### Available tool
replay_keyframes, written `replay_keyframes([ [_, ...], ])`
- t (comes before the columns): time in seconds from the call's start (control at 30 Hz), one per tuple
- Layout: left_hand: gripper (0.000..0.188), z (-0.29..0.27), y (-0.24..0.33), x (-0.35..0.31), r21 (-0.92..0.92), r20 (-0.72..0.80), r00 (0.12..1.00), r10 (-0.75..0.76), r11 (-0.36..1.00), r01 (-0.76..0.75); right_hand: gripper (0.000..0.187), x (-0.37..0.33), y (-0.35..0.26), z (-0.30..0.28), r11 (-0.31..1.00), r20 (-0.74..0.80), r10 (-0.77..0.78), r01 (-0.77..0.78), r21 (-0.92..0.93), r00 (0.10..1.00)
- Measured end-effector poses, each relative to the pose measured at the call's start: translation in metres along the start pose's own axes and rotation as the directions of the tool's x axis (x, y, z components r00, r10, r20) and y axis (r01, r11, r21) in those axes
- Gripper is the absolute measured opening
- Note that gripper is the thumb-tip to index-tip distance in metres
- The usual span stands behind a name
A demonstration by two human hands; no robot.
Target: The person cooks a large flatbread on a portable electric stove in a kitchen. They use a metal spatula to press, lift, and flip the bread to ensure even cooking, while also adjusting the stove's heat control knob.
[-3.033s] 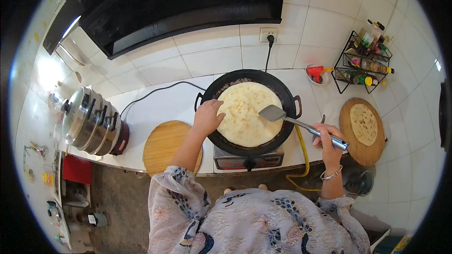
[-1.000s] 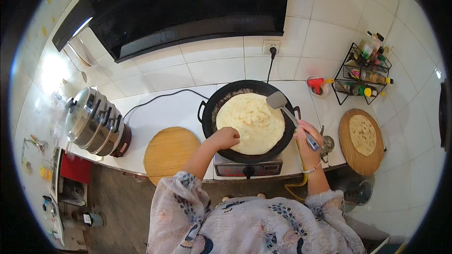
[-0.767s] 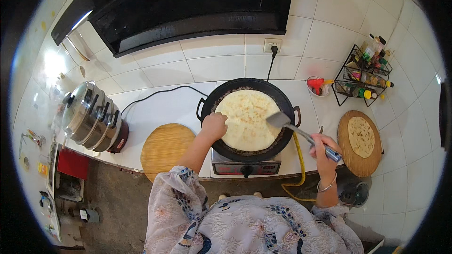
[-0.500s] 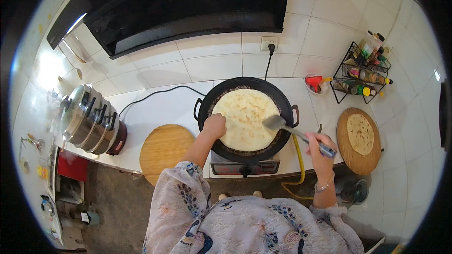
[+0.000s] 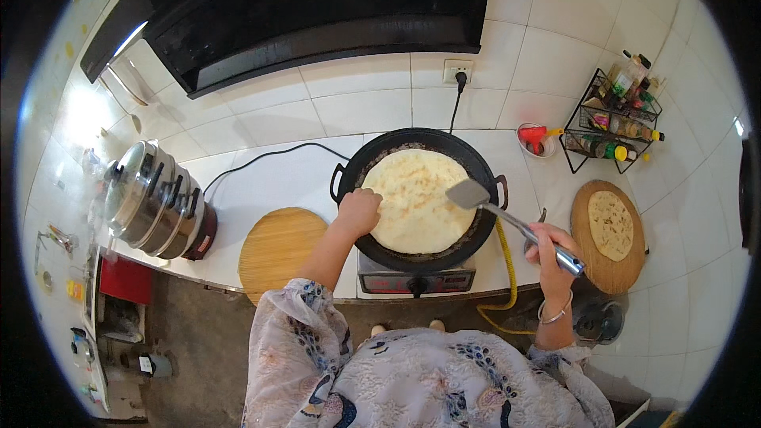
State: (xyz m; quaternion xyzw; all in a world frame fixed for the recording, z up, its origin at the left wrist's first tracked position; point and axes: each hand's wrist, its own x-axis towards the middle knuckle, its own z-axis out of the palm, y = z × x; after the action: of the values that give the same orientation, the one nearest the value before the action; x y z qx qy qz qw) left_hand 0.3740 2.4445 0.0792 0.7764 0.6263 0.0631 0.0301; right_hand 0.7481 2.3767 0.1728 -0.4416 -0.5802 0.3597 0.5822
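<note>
A large pale flatbread with light brown patches lies in a black two-handled pan. My left hand is at the bread's left edge, its fingers closed on the rim. My right hand grips the metal handle of a spatula. The spatula's broad grey blade hovers over the right side of the flatbread. Beneath the pan stands a silver gas stove with a black knob.
A round wooden board lies left of the pan, beside a stacked steamer. On the right, another board bears a browned flatbread. Behind it are a spice rack and a bowl. A yellow hose hangs by the stove.
My right hand has shifted slightly right, and the spatula's blade has lifted and turned so its flat face shows. My left hand keeps its place at the bread's edge.
</note>
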Motion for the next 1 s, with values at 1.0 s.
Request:
replay_keyframes([
  [1.0,0.034,0.01,-0.011,0.014,0.037,0.136,0.988,-0.075,0.997,0.071,0.015,-0.015,-0.029,-0.003,0.995,0.038,0.095,-0.093,-0.04,0.995],
])
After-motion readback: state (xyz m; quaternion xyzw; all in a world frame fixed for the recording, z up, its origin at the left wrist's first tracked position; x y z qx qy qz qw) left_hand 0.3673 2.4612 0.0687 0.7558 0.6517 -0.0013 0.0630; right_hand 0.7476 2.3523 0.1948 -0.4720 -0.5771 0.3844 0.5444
